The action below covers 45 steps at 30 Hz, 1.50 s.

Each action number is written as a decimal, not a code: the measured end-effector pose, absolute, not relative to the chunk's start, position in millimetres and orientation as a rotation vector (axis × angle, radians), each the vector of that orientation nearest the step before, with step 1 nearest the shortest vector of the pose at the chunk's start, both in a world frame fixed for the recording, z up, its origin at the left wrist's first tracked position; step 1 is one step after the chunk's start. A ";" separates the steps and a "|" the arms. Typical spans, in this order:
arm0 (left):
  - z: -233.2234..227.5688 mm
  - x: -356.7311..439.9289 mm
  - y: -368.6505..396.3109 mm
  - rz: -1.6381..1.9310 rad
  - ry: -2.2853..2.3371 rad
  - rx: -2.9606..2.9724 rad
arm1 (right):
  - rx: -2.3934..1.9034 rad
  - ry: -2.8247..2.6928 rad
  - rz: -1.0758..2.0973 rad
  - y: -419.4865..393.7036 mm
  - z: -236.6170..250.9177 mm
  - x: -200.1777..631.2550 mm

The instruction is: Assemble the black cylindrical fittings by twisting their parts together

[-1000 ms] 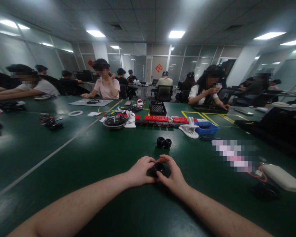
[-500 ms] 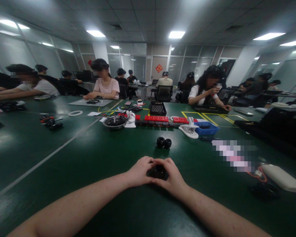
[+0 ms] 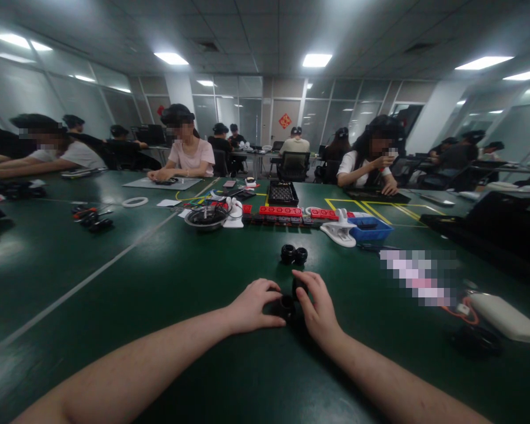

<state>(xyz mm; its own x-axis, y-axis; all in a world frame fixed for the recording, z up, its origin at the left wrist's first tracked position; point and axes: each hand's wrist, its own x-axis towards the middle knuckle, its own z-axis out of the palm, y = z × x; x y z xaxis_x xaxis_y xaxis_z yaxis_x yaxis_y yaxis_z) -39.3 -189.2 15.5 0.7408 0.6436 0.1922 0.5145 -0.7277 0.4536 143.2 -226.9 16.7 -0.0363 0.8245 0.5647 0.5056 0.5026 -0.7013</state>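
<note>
In the head view, my left hand [image 3: 255, 306] curls its fingers and thumb round a dark, hollow, cylindrical part [image 3: 287, 307] that stands on the table with its opening upward. Its exact kind I cannot make out. My right hand [image 3: 318, 303] is just right of it, raised slightly, with a small black piece [image 3: 297, 287] between thumb and fingers. Most of that piece is hidden by the fingers. Beyond both hands, two glossy black round parts [image 3: 288, 254] sit side by side on the green table [image 3: 194, 282].
Farther back are red-topped strips [image 3: 280, 212], a bowl of black cables [image 3: 205, 219], a white clamp stand [image 3: 339, 232] and a blue bin [image 3: 371, 229]. A white power bank-like block [image 3: 506, 318] with an orange cord lies right. Co-workers sit across the table.
My right hand has drawn away from the left, to the right and slightly up, with the small black piece. The left hand stays at the hollow part.
</note>
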 end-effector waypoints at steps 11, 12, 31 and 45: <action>16.2 -39.9 -189.6 0.483 0.889 2.543 | -1.227 -1.382 0.650 -207.2 1.2 147.0; 16.1 -40.1 -189.4 0.478 0.891 2.541 | -1.229 -1.381 0.669 -206.5 0.7 147.7; 16.3 -40.2 -188.3 0.440 0.897 2.526 | -1.476 -2.048 0.728 -207.0 41.6 187.4; 15.7 -40.8 -189.9 0.612 0.784 2.519 | -1.180 -2.477 0.216 -227.7 40.8 150.2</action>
